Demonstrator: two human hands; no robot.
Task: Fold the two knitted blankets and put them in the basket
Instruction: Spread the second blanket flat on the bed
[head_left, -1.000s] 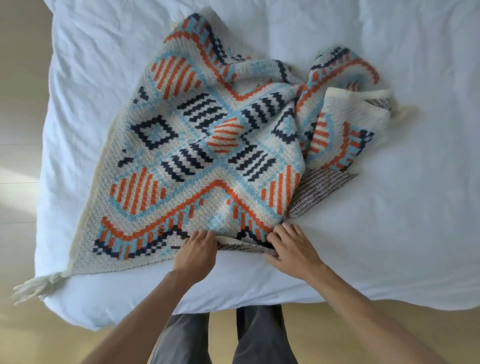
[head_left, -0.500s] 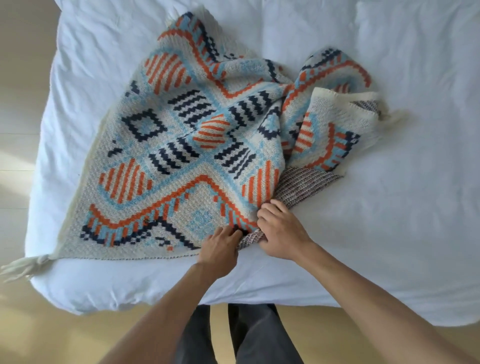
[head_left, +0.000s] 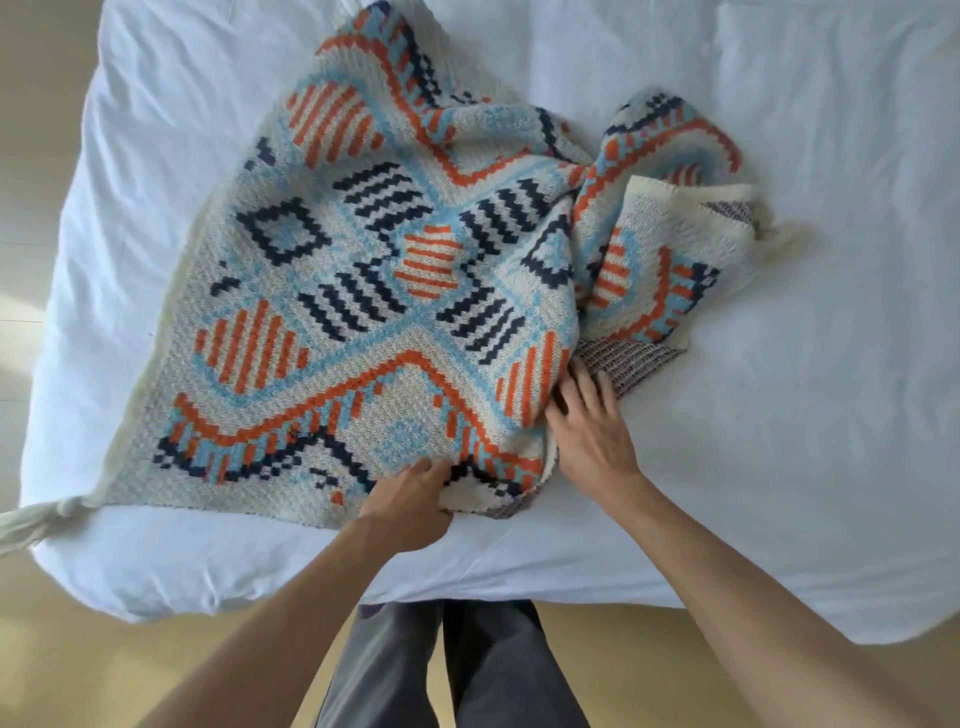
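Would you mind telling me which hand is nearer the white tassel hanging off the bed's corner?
Left. The left hand grips the blanket's near edge, closer to the tassel; the right hand lies farther away.

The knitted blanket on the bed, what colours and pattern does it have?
Cream blanket with orange, light blue and navy geometric stripes, diamonds and zigzags, seen in the head view.

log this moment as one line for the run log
stage: gathering near corner | left hand: gripping patterned knitted blanket corner | right hand: flat on blanket edge | surface: white bed | basket: not visible
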